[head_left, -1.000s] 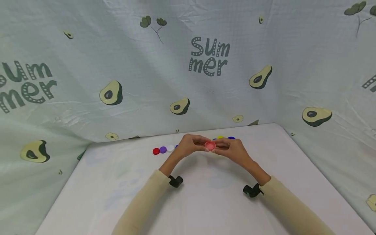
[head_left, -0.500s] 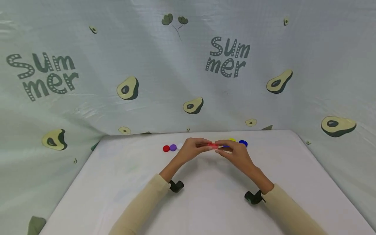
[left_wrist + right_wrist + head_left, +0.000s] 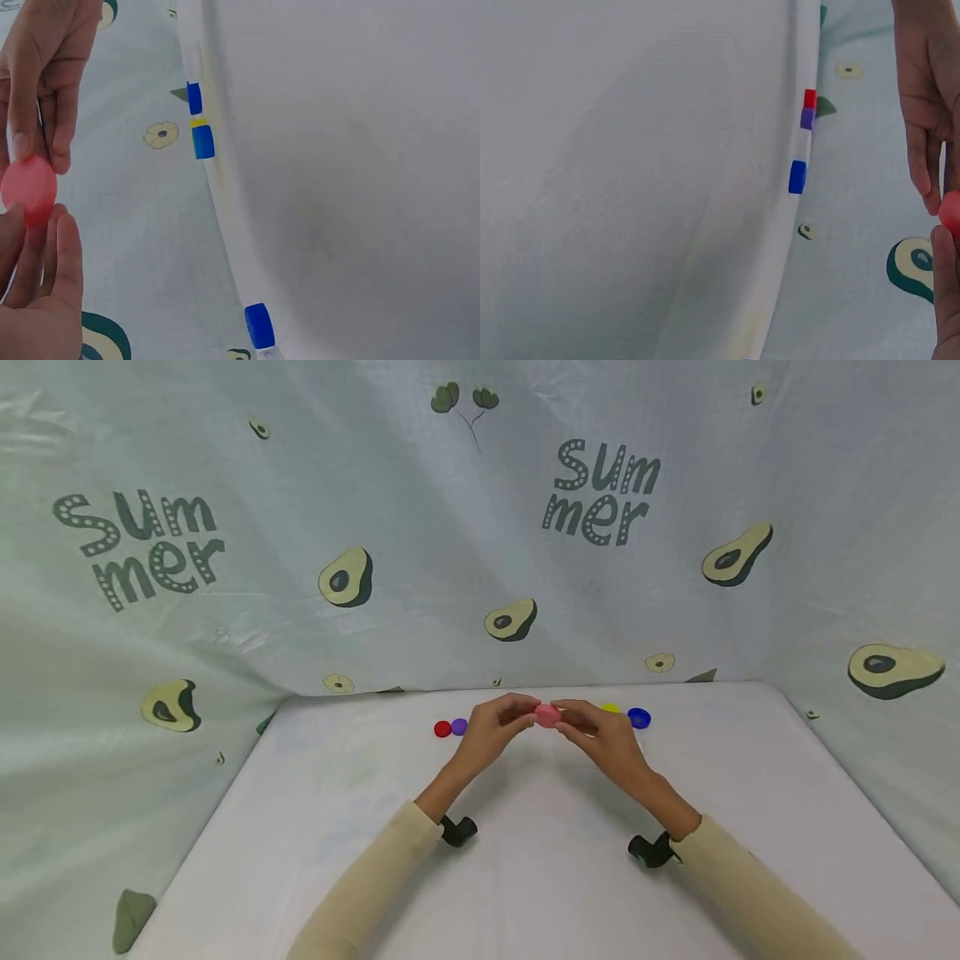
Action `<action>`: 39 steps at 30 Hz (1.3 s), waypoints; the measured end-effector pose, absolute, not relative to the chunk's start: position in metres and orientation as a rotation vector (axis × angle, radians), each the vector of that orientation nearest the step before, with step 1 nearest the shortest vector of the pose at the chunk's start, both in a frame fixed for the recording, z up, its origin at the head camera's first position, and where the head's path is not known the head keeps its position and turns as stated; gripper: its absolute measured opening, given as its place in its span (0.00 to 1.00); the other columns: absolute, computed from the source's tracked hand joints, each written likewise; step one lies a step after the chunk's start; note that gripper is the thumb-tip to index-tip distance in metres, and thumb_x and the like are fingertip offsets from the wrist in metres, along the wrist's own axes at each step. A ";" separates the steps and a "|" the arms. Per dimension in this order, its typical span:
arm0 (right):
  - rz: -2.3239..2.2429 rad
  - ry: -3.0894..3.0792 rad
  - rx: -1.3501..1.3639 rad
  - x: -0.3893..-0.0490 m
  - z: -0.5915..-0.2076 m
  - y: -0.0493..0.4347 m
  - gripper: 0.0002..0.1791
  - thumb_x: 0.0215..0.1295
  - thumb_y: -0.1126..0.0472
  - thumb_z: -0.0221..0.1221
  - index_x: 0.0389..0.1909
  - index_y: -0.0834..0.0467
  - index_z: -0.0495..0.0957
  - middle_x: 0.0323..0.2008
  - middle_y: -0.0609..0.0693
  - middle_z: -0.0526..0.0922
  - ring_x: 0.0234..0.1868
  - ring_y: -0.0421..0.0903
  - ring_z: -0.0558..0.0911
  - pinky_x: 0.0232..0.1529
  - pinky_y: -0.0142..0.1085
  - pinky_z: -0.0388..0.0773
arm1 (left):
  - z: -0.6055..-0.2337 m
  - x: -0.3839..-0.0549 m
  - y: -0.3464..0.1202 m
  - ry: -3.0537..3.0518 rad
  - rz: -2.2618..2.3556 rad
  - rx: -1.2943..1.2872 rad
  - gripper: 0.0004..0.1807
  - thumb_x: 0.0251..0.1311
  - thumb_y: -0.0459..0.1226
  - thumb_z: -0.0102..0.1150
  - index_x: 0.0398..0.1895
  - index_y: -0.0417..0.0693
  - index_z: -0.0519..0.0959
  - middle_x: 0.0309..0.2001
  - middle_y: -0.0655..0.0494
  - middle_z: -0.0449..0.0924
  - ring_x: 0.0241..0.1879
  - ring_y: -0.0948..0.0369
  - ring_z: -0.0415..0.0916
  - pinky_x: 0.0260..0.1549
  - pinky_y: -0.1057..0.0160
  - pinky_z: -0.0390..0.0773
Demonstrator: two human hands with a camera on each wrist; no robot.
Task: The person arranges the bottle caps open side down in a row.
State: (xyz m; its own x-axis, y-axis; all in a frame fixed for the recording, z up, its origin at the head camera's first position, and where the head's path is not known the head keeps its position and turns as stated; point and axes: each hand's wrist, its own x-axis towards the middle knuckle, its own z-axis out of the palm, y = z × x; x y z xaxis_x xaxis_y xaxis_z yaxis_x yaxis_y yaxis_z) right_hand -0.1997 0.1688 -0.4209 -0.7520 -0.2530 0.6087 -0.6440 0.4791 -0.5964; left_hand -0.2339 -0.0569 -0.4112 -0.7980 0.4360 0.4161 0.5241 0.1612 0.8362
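The left hand (image 3: 483, 733) and the right hand (image 3: 606, 739) each pinch the one pink cap (image 3: 547, 716) between thumb and fingertips, one from its left side and one from its right, holding it raised over the far part of the table (image 3: 540, 860). Seven more caps stand in a row behind the hands, near the table's far edge. On the left come one red cap (image 3: 442, 728), one purple cap (image 3: 460, 727) just beside it, one white cap (image 3: 804, 140) and one blue cap (image 3: 798, 177); after a gap, on the right, one yellow cap (image 3: 611, 707) shows between two more blue caps, the outer one (image 3: 639, 718) farthest right. The hands hide some of these from the head view. A wide stretch of table runs from the row to the near side, with room left and right of the two pale sleeves (image 3: 367, 889). A black camera (image 3: 459, 832) sits at each wrist. Close beyond the far edge hangs an avocado-print curtain (image 3: 420, 510).
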 end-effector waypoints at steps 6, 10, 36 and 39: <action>1.195 -2.259 0.822 -0.202 -0.415 0.166 0.29 0.58 0.71 0.71 0.62 0.61 0.79 0.53 0.56 0.86 0.47 0.50 0.88 0.48 0.32 0.83 | -0.405 -0.233 -0.059 -2.306 -1.744 -0.948 0.15 0.67 0.34 0.64 0.55 0.43 0.82 0.49 0.47 0.86 0.43 0.56 0.87 0.49 0.62 0.84; 1.178 -2.276 0.835 -0.203 -0.414 0.162 0.28 0.57 0.69 0.71 0.61 0.61 0.80 0.52 0.55 0.86 0.48 0.49 0.88 0.49 0.34 0.83 | -0.402 -0.232 -0.068 -2.361 -1.710 -0.943 0.17 0.63 0.33 0.68 0.55 0.42 0.83 0.49 0.47 0.87 0.42 0.57 0.87 0.48 0.62 0.84; 1.179 -2.461 0.942 -0.211 -0.422 0.116 0.23 0.62 0.60 0.71 0.59 0.58 0.83 0.52 0.52 0.87 0.49 0.48 0.87 0.50 0.43 0.85 | -0.410 -0.224 -0.130 -2.482 -1.158 -1.100 0.19 0.58 0.36 0.73 0.53 0.44 0.84 0.50 0.52 0.86 0.52 0.53 0.82 0.51 0.44 0.82; 1.218 -2.471 0.953 -0.212 -0.422 0.110 0.23 0.62 0.61 0.71 0.58 0.59 0.83 0.52 0.54 0.87 0.49 0.50 0.87 0.50 0.47 0.85 | -0.410 -0.223 -0.137 -2.495 -1.136 -1.108 0.19 0.59 0.36 0.73 0.53 0.45 0.85 0.51 0.53 0.86 0.51 0.53 0.82 0.51 0.48 0.82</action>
